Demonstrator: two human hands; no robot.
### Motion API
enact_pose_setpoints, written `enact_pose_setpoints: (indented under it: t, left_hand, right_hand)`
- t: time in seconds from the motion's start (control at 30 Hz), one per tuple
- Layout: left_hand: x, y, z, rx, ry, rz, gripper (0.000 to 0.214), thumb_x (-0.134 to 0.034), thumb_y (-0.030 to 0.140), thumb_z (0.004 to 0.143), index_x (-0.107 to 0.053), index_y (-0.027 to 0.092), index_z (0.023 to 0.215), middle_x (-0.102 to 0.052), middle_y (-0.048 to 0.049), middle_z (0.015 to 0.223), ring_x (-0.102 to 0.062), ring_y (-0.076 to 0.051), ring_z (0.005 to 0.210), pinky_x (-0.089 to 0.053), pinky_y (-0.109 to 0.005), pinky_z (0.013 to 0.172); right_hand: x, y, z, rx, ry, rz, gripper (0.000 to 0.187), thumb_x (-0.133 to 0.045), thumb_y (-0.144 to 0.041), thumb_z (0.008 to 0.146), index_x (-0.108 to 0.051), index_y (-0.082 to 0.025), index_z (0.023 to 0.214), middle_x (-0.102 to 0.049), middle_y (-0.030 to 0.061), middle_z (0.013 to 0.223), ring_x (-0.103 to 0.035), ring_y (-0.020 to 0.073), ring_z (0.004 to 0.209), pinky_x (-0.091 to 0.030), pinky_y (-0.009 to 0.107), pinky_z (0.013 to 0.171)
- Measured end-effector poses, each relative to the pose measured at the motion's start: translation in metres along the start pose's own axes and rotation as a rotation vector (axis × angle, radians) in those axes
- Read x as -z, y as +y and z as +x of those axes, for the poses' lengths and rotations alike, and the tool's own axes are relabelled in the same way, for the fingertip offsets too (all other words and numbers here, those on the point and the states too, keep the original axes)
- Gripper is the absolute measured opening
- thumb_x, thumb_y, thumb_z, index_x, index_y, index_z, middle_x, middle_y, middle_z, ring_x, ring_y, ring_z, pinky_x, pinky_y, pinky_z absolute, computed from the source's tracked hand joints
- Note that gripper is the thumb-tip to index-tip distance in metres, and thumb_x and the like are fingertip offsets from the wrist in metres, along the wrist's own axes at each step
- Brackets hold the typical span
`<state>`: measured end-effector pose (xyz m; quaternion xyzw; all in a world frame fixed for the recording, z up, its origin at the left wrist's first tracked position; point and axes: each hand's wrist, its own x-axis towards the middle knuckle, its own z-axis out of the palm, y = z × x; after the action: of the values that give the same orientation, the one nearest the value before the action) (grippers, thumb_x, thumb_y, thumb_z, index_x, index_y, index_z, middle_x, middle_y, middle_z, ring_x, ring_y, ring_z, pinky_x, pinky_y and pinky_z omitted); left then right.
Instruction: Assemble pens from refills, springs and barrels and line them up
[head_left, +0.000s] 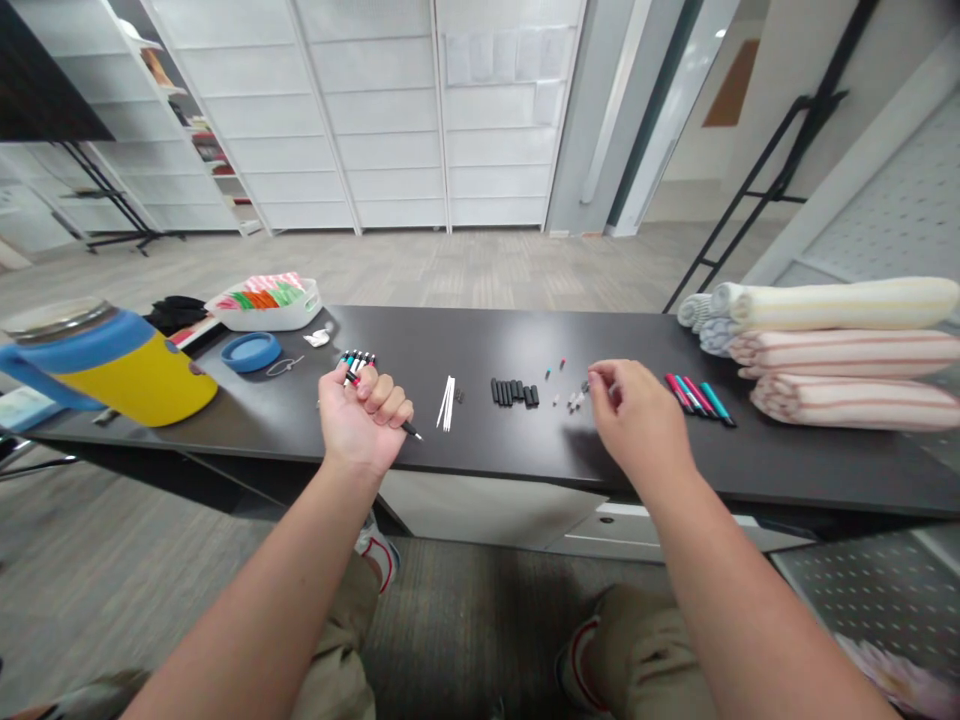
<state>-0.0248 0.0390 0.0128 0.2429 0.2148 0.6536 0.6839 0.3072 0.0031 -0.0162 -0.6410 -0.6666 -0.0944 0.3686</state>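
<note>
My left hand (pixel 364 418) is closed around a pen (pixel 411 431), whose dark front end and pointed tip stick out to the right below the fingers. Just behind that hand lie several assembled pens (pixel 360 358). My right hand (pixel 637 415) is in a pinch above the right part of the table, its fingertips beside small clear and dark pen parts (pixel 576 401); what the pinch holds is too small to make out. Between the hands lie white refills (pixel 447 404), small dark springs (pixel 460 396) and a row of black grip sleeves (pixel 514 392). Coloured pen barrels (pixel 697 396) lie right of my right hand.
On the dark table (pixel 480 335), a yellow and blue mug (pixel 127 365), a blue lid (pixel 251 352) and a white basket (pixel 266 312) of colourful packets stand left. White earphones (pixel 318 337) lie near the basket. Rolled towels (pixel 855 350) are stacked at the right end.
</note>
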Motion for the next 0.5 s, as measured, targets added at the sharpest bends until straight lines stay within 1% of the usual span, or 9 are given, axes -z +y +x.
enact_pose_setpoints:
  t: [0.1,0.17,0.23,0.33,0.5]
  left_hand:
    - [-0.003,-0.004,-0.001,0.016,0.003,-0.008,0.051,-0.048,0.053,0.101,-0.027,0.023,0.064,-0.024,0.008,0.051,-0.023,-0.009,0.039,-0.022,-0.027,0.042]
    - [-0.004,-0.006,0.0,0.033,0.012,-0.007,0.053,-0.049,0.055,0.101,-0.028,0.023,0.064,-0.025,0.008,0.05,-0.023,-0.009,0.039,-0.022,-0.027,0.042]
    - [-0.004,-0.008,0.0,0.048,0.008,-0.003,0.053,-0.05,0.055,0.101,-0.029,0.023,0.064,-0.025,0.0079,0.05,-0.024,-0.009,0.039,-0.022,-0.026,0.041]
    - [-0.003,-0.011,0.001,0.066,-0.013,-0.001,0.053,-0.05,0.055,0.101,-0.03,0.023,0.064,-0.026,0.0078,0.05,-0.024,-0.009,0.039,-0.023,-0.026,0.041]
    - [-0.001,-0.016,0.001,0.089,-0.033,0.008,0.053,-0.05,0.055,0.101,-0.03,0.022,0.064,-0.026,0.0076,0.051,-0.024,-0.009,0.039,-0.024,-0.026,0.041]
  right_hand:
    - [-0.001,0.032,0.003,-0.048,-0.05,-0.123,0.025,-0.052,-0.027,0.1,-0.069,-0.019,0.117,-0.07,0.0129,0.104,-0.067,0.0294,0.095,-0.049,0.039,0.079]
    - [-0.005,0.043,0.002,-0.055,-0.113,-0.167,0.031,-0.051,-0.025,0.099,-0.07,-0.02,0.124,-0.07,0.0134,0.108,-0.068,0.0294,0.094,-0.05,0.039,0.077]
    - [-0.009,0.047,0.0,-0.054,-0.15,-0.196,0.035,-0.049,-0.023,0.1,-0.07,-0.021,0.128,-0.07,0.0133,0.111,-0.068,0.0287,0.093,-0.05,0.039,0.075]
    - [-0.013,0.046,0.003,-0.052,-0.172,-0.214,0.035,-0.049,-0.025,0.101,-0.072,-0.023,0.128,-0.07,0.0124,0.113,-0.069,0.0277,0.092,-0.049,0.038,0.073]
    - [-0.015,0.049,0.012,-0.07,-0.225,-0.222,0.027,-0.054,-0.028,0.102,-0.075,-0.024,0.116,-0.072,0.0101,0.109,-0.07,0.0265,0.092,-0.048,0.036,0.072]
